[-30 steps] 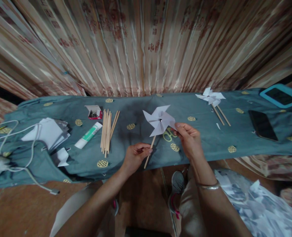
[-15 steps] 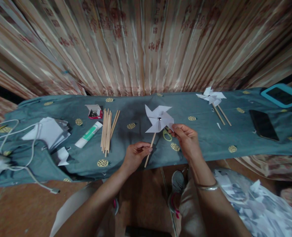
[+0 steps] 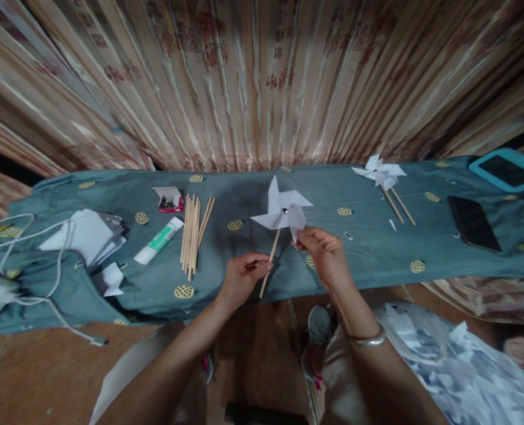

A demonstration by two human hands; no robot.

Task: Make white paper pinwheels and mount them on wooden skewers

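Note:
A white paper pinwheel [image 3: 284, 200] with a shiny pin at its centre is held up over the cloth-covered table. My left hand [image 3: 246, 277] is closed round the lower part of its wooden stick [image 3: 275, 245]. With thumb and fingertips, my right hand [image 3: 324, 254] pinches the tip of the pinwheel's lower right blade. Left of it lie a pile of bare wooden sticks [image 3: 192, 233], a green-and-white glue tube [image 3: 159, 240] and a small open box of pins [image 3: 170, 202]. Finished-looking white pinwheels [image 3: 379, 171] on sticks rest at the right.
A stack of white paper [image 3: 85, 233] and a white cable [image 3: 61, 265] occupy the left side. A dark phone [image 3: 474, 224] and a blue-framed tablet [image 3: 507, 170] lie at the right. Below stands a plastic bag of paper scraps [image 3: 461, 372]. A curtain [image 3: 262, 82] hangs behind the table [image 3: 368, 254].
The pinwheel's blades have turned on the stick. My right hand has moved left and slightly down with a blade tip between its fingers. My left hand has stayed nearly still.

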